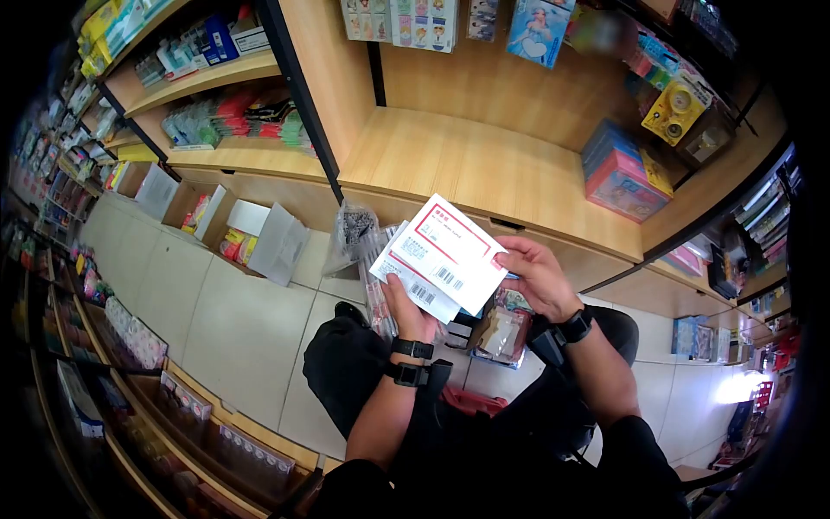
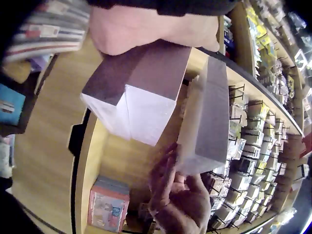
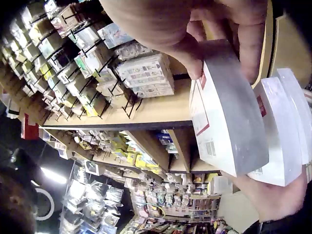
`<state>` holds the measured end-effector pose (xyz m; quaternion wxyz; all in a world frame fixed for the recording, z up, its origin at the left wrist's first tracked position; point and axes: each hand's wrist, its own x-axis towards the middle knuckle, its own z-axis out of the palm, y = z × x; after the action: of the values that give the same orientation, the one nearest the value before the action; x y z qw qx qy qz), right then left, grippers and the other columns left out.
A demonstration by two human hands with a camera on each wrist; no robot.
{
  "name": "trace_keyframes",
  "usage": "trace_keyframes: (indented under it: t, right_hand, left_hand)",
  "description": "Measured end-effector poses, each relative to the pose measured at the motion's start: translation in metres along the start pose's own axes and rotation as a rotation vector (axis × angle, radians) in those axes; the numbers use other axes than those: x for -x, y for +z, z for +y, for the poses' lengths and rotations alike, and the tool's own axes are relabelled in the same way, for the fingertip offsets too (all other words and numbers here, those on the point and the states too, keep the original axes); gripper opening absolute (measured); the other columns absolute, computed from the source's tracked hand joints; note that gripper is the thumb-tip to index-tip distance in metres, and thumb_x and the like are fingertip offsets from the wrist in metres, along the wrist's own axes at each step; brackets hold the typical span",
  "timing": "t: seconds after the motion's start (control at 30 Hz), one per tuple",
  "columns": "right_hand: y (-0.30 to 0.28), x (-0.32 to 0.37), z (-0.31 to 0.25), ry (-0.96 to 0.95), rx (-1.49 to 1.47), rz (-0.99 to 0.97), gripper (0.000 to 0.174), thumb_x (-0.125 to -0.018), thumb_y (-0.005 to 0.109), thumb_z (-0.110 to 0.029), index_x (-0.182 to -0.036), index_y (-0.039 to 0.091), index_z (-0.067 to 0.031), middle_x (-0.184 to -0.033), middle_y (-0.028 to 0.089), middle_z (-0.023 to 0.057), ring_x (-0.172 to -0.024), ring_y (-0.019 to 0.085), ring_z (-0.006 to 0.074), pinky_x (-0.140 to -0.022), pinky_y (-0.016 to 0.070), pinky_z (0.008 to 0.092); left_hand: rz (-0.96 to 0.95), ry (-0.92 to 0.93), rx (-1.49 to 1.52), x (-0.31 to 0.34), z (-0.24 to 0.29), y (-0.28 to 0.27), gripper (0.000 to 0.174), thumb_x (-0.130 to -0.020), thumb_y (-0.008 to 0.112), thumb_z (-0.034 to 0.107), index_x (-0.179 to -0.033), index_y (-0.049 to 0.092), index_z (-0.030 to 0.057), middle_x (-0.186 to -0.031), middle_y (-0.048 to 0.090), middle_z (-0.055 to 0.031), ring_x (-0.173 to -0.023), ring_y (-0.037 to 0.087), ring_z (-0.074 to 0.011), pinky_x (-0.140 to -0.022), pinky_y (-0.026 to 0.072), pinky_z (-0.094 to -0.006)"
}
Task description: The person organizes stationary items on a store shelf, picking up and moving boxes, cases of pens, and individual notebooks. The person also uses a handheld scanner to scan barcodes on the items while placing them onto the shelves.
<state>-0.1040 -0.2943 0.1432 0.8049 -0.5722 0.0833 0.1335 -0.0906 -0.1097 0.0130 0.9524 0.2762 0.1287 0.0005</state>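
White rectangular packs with red-bordered labels and barcodes are in both hands. My right hand [image 1: 540, 281] pinches the front pack [image 1: 454, 253] by its upper right corner, thumb on the printed face. Behind and below it, my left hand [image 1: 410, 313] grips two more packs [image 1: 421, 292], thumb over their lower left edge. In the left wrist view, the left hand [image 2: 151, 30] holds the pair [image 2: 151, 105], while the right hand [image 2: 181, 200] has the single pack [image 2: 212, 122] beside them. The right wrist view shows the single pack [image 3: 229, 117] overlapping the pair [image 3: 279, 126].
Ahead is a wooden shelf [image 1: 458, 160] with pink and blue boxes [image 1: 624, 177] at its right. Hanging packets line its top. A plastic bag [image 1: 350, 233] and a wrapped package [image 1: 503, 333] lie low near the knees. Open cartons [image 1: 281, 246] stand on the tiled floor at left.
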Motion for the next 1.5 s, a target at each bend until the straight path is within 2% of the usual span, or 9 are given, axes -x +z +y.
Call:
trace_keyframes:
  t: [0.3, 0.37, 0.47, 0.9, 1.0, 1.17, 1.3, 1.43, 1.5]
  right_hand:
    - [0.025, -0.005, 0.016, -0.073, 0.168, 0.037, 0.031, -0.086, 0.058, -0.007, -0.115, 0.054, 0.0008, -0.102, 0.063, 0.0079, -0.089, 0.06, 0.0113, -0.077, 0.0502, 0.0231]
    - [0.022, -0.009, 0.026, -0.256, 0.347, 0.035, 0.03, -0.085, 0.06, -0.011, -0.112, 0.057, 0.0013, -0.101, 0.064, 0.0095, -0.083, 0.061, 0.0113, -0.07, 0.0499, 0.022]
    - [0.024, -0.006, 0.027, -0.217, 0.641, 0.102, 0.03, -0.084, 0.061, -0.014, -0.111, 0.059, -0.0004, -0.098, 0.064, 0.0105, -0.082, 0.06, 0.0124, -0.07, 0.0491, 0.024]
    - [0.024, -0.013, 0.037, -0.324, 0.54, -0.045, 0.03, -0.086, 0.059, -0.014, -0.112, 0.058, 0.0009, -0.105, 0.059, 0.0132, -0.091, 0.059, 0.0183, -0.081, 0.0471, 0.0297]
    - [0.022, -0.012, 0.034, -0.37, 0.591, -0.053, 0.029, -0.088, 0.057, -0.01, -0.114, 0.056, 0.0021, -0.101, 0.059, 0.0073, -0.092, 0.056, 0.0115, -0.079, 0.0462, 0.0251]
    - [0.022, -0.003, 0.024, -0.192, 0.405, -0.057, 0.035, -0.087, 0.059, -0.018, -0.116, 0.055, 0.001, -0.114, 0.057, 0.0124, -0.097, 0.057, 0.0173, -0.084, 0.0446, 0.0276]
    - [0.016, -0.004, 0.032, -0.178, 0.554, -0.066, 0.041, -0.086, 0.06, -0.021, -0.12, 0.051, 0.0014, -0.119, 0.055, 0.012, -0.103, 0.054, 0.0163, -0.091, 0.0402, 0.028]
    - [0.009, -0.009, 0.041, -0.073, 0.25, -0.193, 0.044, -0.086, 0.059, -0.02, -0.122, 0.048, 0.003, -0.115, 0.057, 0.0099, -0.105, 0.053, 0.0142, -0.092, 0.0387, 0.0269]
    - [0.003, -0.01, 0.044, 0.006, 0.164, -0.225, 0.043, -0.087, 0.058, -0.017, -0.123, 0.047, 0.0038, -0.113, 0.058, 0.009, -0.102, 0.054, 0.0134, -0.091, 0.0399, 0.0255]
  left_hand:
    - [-0.029, -0.031, 0.001, 0.004, -0.005, -0.003, 0.076, -0.085, 0.031, 0.066, -0.14, 0.023, 0.014, -0.14, 0.032, -0.0071, -0.125, 0.037, -0.0275, -0.1, 0.035, -0.0413]
    - [-0.054, -0.001, 0.001, 0.004, -0.008, -0.006, 0.077, -0.084, 0.031, 0.067, -0.14, 0.023, 0.014, -0.14, 0.033, -0.0071, -0.125, 0.038, -0.0276, -0.1, 0.0354, -0.0412]
    - [-0.066, 0.052, -0.003, 0.006, -0.004, 0.001, 0.078, -0.083, 0.031, 0.068, -0.14, 0.023, 0.0141, -0.139, 0.035, -0.0072, -0.124, 0.039, -0.0275, -0.099, 0.0359, -0.0408]
    - [-0.152, 0.076, 0.016, 0.015, 0.003, 0.003, 0.079, -0.082, 0.041, 0.066, -0.138, 0.027, 0.0117, -0.136, 0.038, -0.0091, -0.121, 0.042, -0.0272, -0.098, 0.0367, -0.0409]
    - [-0.189, 0.086, 0.008, 0.012, 0.002, -0.002, 0.079, -0.081, 0.044, 0.064, -0.137, 0.028, 0.0106, -0.135, 0.04, -0.0096, -0.12, 0.043, -0.0274, -0.098, 0.0372, -0.0413]
    - [-0.144, -0.014, 0.063, 0.02, 0.015, 0.013, 0.073, -0.084, 0.043, 0.059, -0.136, 0.03, 0.0095, -0.131, 0.043, -0.0102, -0.116, 0.047, -0.0273, -0.096, 0.0392, -0.0402]
    - [-0.104, -0.056, 0.0, 0.023, 0.022, 0.02, 0.072, -0.084, 0.043, 0.057, -0.135, 0.031, 0.008, -0.13, 0.045, -0.0106, -0.115, 0.048, -0.0271, -0.095, 0.0404, -0.0393]
    - [-0.165, -0.049, -0.054, 0.01, 0.009, 0.003, 0.066, -0.087, 0.041, 0.052, -0.133, 0.033, 0.0069, -0.129, 0.045, -0.0109, -0.115, 0.048, -0.0263, -0.094, 0.0418, -0.0389]
    - [-0.005, -0.021, -0.213, 0.012, 0.001, 0.003, 0.059, -0.09, 0.038, 0.048, -0.131, 0.035, 0.0064, -0.129, 0.045, -0.0111, -0.114, 0.049, -0.0256, -0.092, 0.043, -0.0385]
